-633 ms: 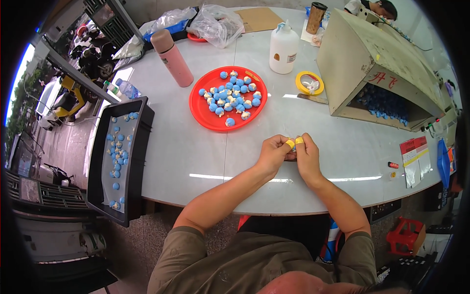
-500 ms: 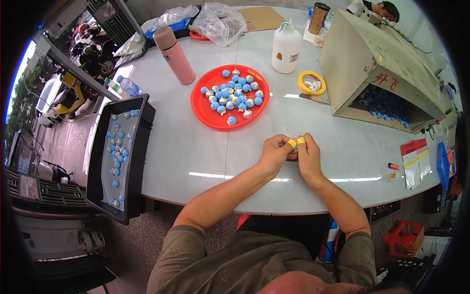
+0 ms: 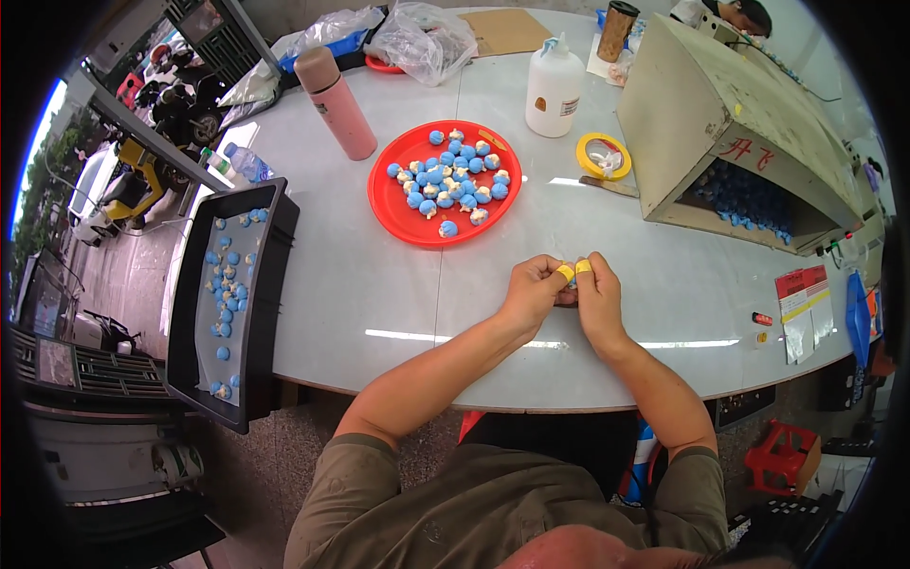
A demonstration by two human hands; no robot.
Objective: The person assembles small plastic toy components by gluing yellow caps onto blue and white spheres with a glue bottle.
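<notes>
My left hand [image 3: 535, 292] and my right hand [image 3: 599, 296] meet above the table, thumbs side by side with yellow tape round both. Between the fingertips they pinch a small blue piece [image 3: 573, 284], mostly covered by the thumbs, so its full shape does not show. Beyond the hands, to the left, lies a round red plate [image 3: 417, 230] bearing many small blue balls with cream-coloured parts [image 3: 448, 229]. More such balls [image 3: 224, 354] lie in a long black tray [image 3: 256, 327] at the table's left edge.
A pink flask [image 3: 341, 114] and a white squeeze bottle [image 3: 554, 90] stand behind. To the right, a yellow tape roll [image 3: 621, 169] lies by a flat blade-like tool [image 3: 607, 186]. A beige metal box [image 3: 682, 123] with blue pieces inside stands beyond; another person [image 3: 744, 19] is behind it.
Both hands stay together at the same spot with only slight finger movement. The whole view has shifted up a little; nothing else has visibly moved.
</notes>
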